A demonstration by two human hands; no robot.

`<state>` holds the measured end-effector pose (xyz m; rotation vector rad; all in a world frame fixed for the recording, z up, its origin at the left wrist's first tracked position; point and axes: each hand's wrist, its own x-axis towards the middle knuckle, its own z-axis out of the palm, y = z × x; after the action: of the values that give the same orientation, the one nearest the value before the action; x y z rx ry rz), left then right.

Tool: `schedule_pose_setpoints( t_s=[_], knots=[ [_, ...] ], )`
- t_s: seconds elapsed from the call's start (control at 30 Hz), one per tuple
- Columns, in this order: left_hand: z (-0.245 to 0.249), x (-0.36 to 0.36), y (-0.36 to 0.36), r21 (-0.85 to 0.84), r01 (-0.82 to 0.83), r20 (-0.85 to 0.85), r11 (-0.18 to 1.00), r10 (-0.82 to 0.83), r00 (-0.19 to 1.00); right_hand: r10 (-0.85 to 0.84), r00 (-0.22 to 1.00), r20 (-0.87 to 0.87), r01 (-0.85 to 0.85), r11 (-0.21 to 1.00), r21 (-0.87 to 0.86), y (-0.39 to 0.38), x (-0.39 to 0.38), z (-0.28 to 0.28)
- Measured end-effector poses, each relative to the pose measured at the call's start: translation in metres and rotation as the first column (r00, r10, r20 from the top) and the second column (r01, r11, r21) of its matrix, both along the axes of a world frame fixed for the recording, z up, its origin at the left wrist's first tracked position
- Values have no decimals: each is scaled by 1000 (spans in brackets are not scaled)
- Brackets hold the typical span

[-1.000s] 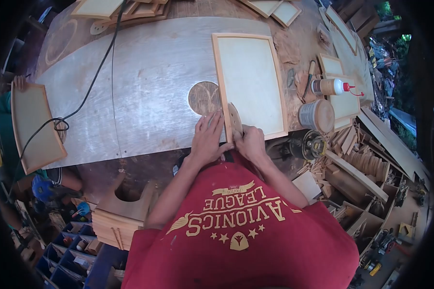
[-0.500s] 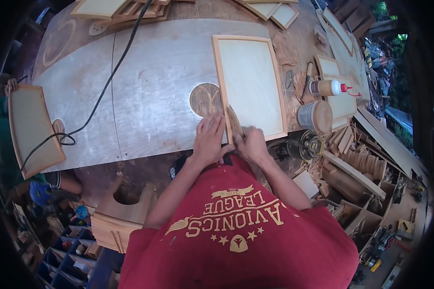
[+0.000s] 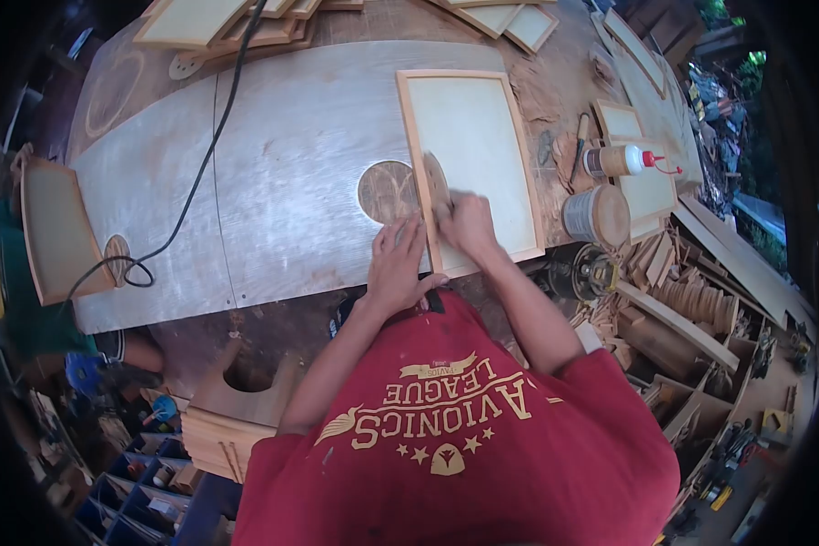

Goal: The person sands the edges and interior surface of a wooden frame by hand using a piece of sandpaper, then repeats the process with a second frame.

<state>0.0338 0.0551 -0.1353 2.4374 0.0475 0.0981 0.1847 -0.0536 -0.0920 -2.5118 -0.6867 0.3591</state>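
Note:
A framed wooden panel (image 3: 473, 136) with a pale flat middle lies on the metal-topped workbench in front of me. My left hand (image 3: 397, 259) rests with outstretched fingers against the panel's left rail, close to its near corner. Over the panel's inner left side, my right hand (image 3: 470, 227) is closed around a thin brown flat piece (image 3: 435, 180), which looks like worn sandpaper. That piece lies along the inside of the left rail; its lower end is hidden by my fingers. A round hole (image 3: 387, 191) in the metal sheet is just left of the panel.
A black cable (image 3: 211, 155) crosses the metal sheet (image 3: 291, 136). At the left, another person's hand (image 3: 23, 156) touches a second framed panel (image 3: 61, 223). A glue bottle (image 3: 614, 161) and a tub (image 3: 596, 218) stand right of my panel. More framed panels (image 3: 187, 20) are stacked behind.
My right hand has slid away from me along the left rail with the brown piece. My left hand stays nearly in place. The other person's panel has shifted slightly.

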Motion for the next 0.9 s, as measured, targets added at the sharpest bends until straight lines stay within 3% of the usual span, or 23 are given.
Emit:
schedule_pose_setpoints(
  t_s=[0.13,0.23,0.33,0.37,0.4,0.47,0.57,0.6,0.67,0.7,0.77,0.8,0.87,0.9],
  knots=[
    [0,1,0,-3,5,8,1000,-5,1000,37,993,114,-37,999,2,28,37,-1],
    [2,1,1,-28,-7,4,1000,7,1000,-104,994,18,102,991,87,19,36,10],
    [0,3,0,-72,-68,43,995,71,997,-148,989,19,137,954,265,-23,19,10],
    [1,3,0,-87,-92,56,992,97,994,-99,991,-94,123,945,304,-38,9,13],
    [4,3,1,-231,-149,41,961,163,986,-47,978,-204,116,932,344,-51,-4,17],
    [17,11,7,-494,-236,-4,837,269,963,75,881,-468,134,908,398,-66,-31,28],
    [42,21,9,-779,-368,-267,507,262,927,259,750,-609,150,829,538,-78,-51,16],
    [48,23,9,-813,-366,-285,453,238,928,288,733,-616,152,813,562,-77,-51,23],
    [56,25,9,-867,-365,-322,340,178,930,283,657,-699,316,738,596,-74,-47,35],
    [55,25,10,-866,-361,-326,345,158,932,282,615,-736,400,692,600,-74,-44,37],
    [50,25,10,-867,-353,-335,350,113,935,270,568,-777,423,715,557,-79,-32,31],
    [51,26,8,-910,-353,-342,217,86,936,264,544,-797,429,728,534,-81,-27,30],
    [55,30,4,-937,-342,-345,-67,43,937,358,434,-827,528,642,555,-77,-25,33],
    [55,31,2,-940,-316,-320,-132,12,947,409,376,-831,575,601,556,-74,-25,35]
  ],
)
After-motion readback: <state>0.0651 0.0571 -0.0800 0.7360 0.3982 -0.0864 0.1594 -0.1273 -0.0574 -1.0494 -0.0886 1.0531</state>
